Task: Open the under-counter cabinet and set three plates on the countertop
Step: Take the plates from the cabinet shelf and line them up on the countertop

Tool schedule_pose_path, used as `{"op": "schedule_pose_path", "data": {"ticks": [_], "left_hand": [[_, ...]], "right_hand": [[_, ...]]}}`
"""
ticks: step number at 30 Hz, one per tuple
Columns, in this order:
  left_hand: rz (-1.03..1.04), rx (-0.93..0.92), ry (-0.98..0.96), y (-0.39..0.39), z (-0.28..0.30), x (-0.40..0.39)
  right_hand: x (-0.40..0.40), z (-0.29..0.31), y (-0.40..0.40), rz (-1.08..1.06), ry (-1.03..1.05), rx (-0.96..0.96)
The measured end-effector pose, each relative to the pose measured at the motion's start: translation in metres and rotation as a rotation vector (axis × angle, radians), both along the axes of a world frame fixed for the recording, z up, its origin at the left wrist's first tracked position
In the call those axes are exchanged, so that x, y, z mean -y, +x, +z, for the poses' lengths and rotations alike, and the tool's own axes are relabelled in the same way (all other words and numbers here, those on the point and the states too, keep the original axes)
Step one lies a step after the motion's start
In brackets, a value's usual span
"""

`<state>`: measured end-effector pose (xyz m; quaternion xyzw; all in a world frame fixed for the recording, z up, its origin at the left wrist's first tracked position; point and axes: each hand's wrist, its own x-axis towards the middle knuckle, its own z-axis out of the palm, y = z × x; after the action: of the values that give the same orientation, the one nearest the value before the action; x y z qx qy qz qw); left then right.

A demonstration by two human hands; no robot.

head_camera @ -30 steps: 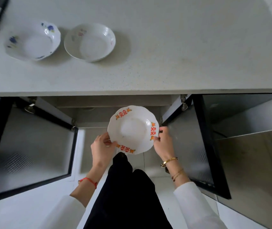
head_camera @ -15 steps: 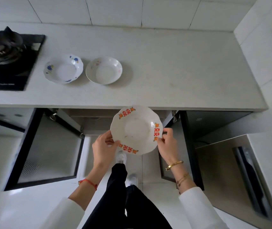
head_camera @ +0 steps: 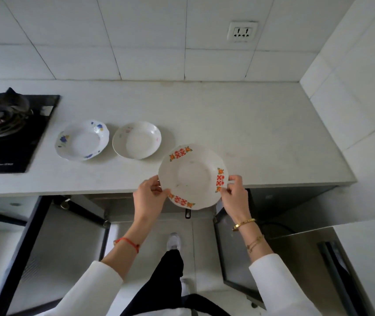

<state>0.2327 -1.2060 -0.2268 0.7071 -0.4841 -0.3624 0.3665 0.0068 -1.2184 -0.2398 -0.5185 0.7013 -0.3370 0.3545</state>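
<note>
A white plate with red and orange marks (head_camera: pixel 192 175) hangs over the front edge of the pale countertop (head_camera: pixel 261 142). My left hand (head_camera: pixel 147 197) pinches its left rim and my right hand (head_camera: pixel 234 192) pinches its right rim. Two more plates rest on the countertop: one with blue flowers (head_camera: pixel 82 140) at the left and a plain white one (head_camera: pixel 136 140) beside it. Below the counter, the cabinet stands with both glass doors swung out, the left door (head_camera: pixel 52 254) and the right door (head_camera: pixel 234 254).
A black gas hob (head_camera: pixel 8 131) sits at the counter's left end. A tiled wall with a socket (head_camera: pixel 242 31) runs behind, and a side wall closes the right. My legs and a white shoe (head_camera: pixel 174 241) stand between the open doors.
Both hands have lifted the red-marked plate from in front of the open cabinet up to counter height, over the counter's front edge. The view has tilted up to show the wall.
</note>
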Motion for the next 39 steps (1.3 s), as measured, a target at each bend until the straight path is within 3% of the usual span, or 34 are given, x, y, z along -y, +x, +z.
{"op": "schedule_pose_path", "data": {"ticks": [20, 39], "left_hand": [[-0.083, 0.013, 0.045, -0.008, -0.013, 0.16], [-0.023, 0.078, 0.167, -0.019, -0.042, 0.206]], "right_hand": [[0.153, -0.01, -0.003, -0.047, 0.096, -0.084], [0.221, -0.036, -0.006, 0.0, 0.269, -0.127]]}}
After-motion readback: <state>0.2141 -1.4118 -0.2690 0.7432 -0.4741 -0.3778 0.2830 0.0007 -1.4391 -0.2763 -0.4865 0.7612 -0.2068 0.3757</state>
